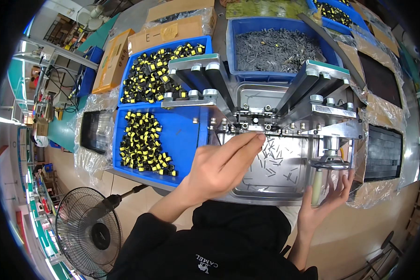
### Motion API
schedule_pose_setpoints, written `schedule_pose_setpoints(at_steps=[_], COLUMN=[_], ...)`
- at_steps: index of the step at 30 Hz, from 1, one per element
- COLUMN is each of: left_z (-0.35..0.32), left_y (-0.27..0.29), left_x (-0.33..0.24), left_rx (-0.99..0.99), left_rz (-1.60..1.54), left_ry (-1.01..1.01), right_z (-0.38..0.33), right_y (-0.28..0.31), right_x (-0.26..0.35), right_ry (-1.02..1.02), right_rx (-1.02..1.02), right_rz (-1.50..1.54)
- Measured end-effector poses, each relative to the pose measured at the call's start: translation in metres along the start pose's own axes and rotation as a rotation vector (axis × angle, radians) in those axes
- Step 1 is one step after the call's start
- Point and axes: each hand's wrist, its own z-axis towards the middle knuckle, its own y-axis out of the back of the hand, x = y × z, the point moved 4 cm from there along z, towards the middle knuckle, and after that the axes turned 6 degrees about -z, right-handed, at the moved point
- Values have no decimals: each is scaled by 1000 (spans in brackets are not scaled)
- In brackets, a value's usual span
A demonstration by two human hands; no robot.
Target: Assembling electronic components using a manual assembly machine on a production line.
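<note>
A metal bench press fixture (255, 120) stands in front of me, with black arms and bright bolts on both sides. At its middle my left hand (221, 163) reaches in, thumb and fingertips pinched together at the front edge. Whatever lies between those fingertips is too small or hidden to make out. On the right side of the fixture is a metal handwheel (330, 163) with a pale green handle (317, 185) pointing down. My right hand (325, 205) is around this handle, thumb on one side and fingers apart on the other, not wrapped round it.
Small dark strips lie in a steel tray (266, 192) under the fixture. Blue bins on the left (186, 144) hold yellow-and-black parts; another blue bin (284, 77) behind holds grey strips. Cardboard boxes (380, 112) line the right. A black fan (91, 231) stands at lower left.
</note>
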Motion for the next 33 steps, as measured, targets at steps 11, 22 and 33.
schedule_pose_setpoints(at_steps=[11, 22, 33], left_z=[13, 18, 17], left_y=[-12, -19, -20], left_x=[15, 19, 18], left_rx=[50, 119, 148], left_rz=[175, 151, 221], left_ry=[-35, 103, 72], right_z=[-36, -26, -25], right_y=[11, 3, 6], right_x=[-16, -18, -29], right_ry=[-469, -374, -473], right_rx=[75, 263, 288], right_rz=[331, 617, 827])
